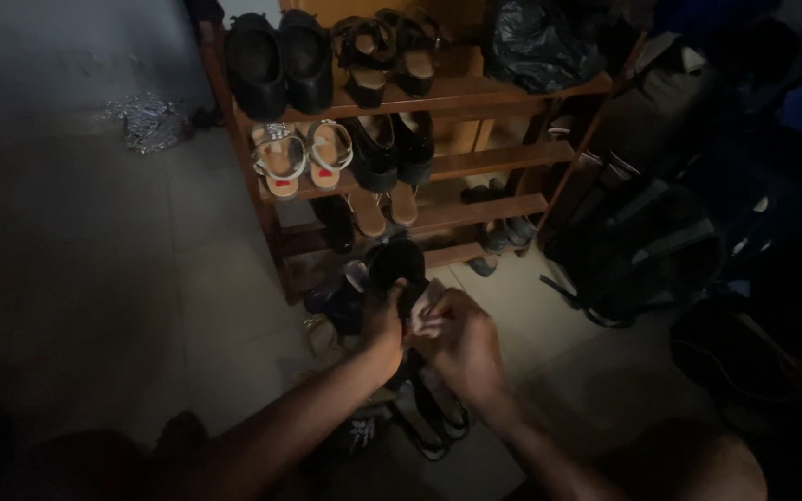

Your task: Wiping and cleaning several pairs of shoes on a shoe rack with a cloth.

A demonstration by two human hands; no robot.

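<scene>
One wooden shoe rack [457,165], four shelves, two hands, one black shoe [395,264] held, one black bag [536,42]

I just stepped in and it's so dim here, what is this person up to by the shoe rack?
A person crouches before a wooden shoe rack and holds a black shoe up in the left hand. The right hand presses a pale cloth against it. More shoes lie on the floor below the hands, and sandals and dark shoes fill the shelves. Dark bags stand to the right.
</scene>
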